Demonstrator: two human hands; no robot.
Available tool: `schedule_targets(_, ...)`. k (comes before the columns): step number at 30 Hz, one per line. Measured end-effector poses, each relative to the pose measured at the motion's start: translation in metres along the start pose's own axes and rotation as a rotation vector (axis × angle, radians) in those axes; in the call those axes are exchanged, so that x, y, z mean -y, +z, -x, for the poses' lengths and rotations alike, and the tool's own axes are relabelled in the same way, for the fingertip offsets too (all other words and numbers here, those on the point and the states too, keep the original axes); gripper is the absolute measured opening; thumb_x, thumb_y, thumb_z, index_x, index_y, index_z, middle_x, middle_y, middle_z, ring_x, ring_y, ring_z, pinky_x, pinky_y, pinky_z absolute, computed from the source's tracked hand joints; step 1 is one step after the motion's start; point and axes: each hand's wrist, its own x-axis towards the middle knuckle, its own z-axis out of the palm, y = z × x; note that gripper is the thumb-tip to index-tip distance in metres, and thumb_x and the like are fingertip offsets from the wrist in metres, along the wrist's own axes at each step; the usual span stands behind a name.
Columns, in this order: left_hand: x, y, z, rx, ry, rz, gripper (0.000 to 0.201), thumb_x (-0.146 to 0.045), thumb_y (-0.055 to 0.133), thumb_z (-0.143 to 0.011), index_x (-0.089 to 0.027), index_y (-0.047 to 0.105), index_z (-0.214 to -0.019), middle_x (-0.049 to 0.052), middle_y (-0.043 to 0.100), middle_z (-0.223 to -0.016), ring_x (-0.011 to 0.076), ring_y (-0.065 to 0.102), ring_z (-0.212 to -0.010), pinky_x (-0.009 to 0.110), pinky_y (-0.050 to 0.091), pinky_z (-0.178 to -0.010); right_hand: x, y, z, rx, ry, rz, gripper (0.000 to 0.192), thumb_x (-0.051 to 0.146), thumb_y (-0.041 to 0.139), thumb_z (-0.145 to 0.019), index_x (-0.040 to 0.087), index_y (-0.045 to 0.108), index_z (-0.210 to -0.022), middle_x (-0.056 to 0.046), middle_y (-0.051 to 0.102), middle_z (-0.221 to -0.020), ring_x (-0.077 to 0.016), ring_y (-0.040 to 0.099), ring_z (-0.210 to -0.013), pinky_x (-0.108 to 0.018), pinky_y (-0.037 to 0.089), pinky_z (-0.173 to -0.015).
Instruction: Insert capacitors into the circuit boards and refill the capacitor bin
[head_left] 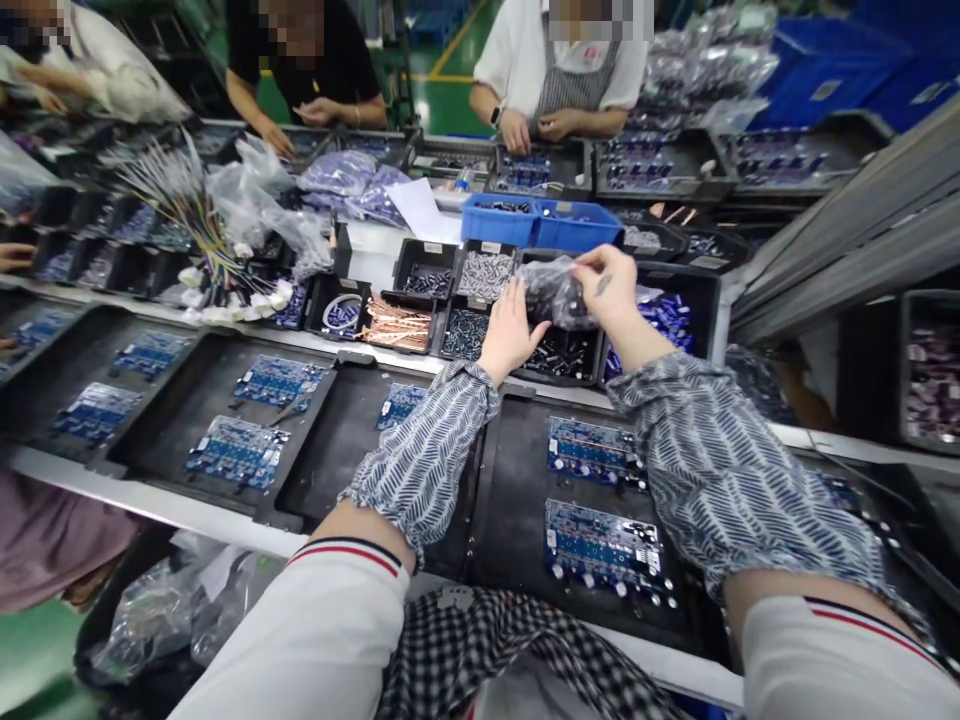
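Note:
A clear plastic bag (553, 290) with dark parts in it rests over a bin of black cylindrical components (561, 352). My right hand (611, 288) pinches the bag's upper right side between thumb and fingers. At the bag's left edge, my left hand (512, 332) has its fingers stretched out against the plastic and its thumb apart. Blue cylindrical components (667, 320) fill the bin beside my right wrist. Below my forearms, blue circuit boards (604, 550) lie in black trays; my left sleeve partly covers another board (400, 404).
Small bins hold copper-coloured leads (396, 322) and silvery parts (486, 274). Behind them stand blue bins (576, 226). A bundle of wires (217, 235) lies to the left. A slanted metal post (847, 230) rises at right. Co-workers (559, 75) sit across the line.

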Motion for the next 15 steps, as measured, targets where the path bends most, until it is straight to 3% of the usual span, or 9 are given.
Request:
schedule_targets(3,0.001,0.002,0.000,0.016,-0.007,-0.024,0.082,-0.045,0.047,-0.104,0.006,0.020,-0.162,0.027,0.015,-0.170,0.0291,0.014,-0.161,0.039,0.013,-0.132,0.016,-0.010,-0.040,-0.115,0.040,-0.135,0.027,0.003,0.068,-0.081,0.023,0.052,-0.072,0.003,0.061,-0.072,-0.0123,0.050,-0.072,-0.032,0.046,-0.083)
schedule_targets(7,0.000,0.004,0.000,0.037,0.016,-0.039,0.080,-0.045,0.046,-0.104,0.006,0.023,-0.162,0.026,0.019,-0.169,0.0305,0.015,-0.161,0.040,0.013,-0.132,0.034,-0.025,-0.072,-0.145,0.014,-0.153,0.026,0.002,0.071,-0.085,0.021,0.055,-0.076,0.006,0.059,-0.069,-0.0091,0.044,-0.067,-0.029,0.043,-0.076)
schedule_targets(15,-0.003,0.005,0.000,0.031,0.024,-0.074,0.077,-0.041,0.049,-0.103,0.002,0.027,-0.163,0.023,0.021,-0.170,0.0318,0.016,-0.161,0.045,0.016,-0.132,0.070,-0.047,-0.070,-0.074,-0.042,0.070,0.012,0.009,0.082,-0.077,0.008,0.070,-0.079,0.007,0.060,-0.063,-0.0057,0.046,-0.060,-0.027,0.039,-0.067)
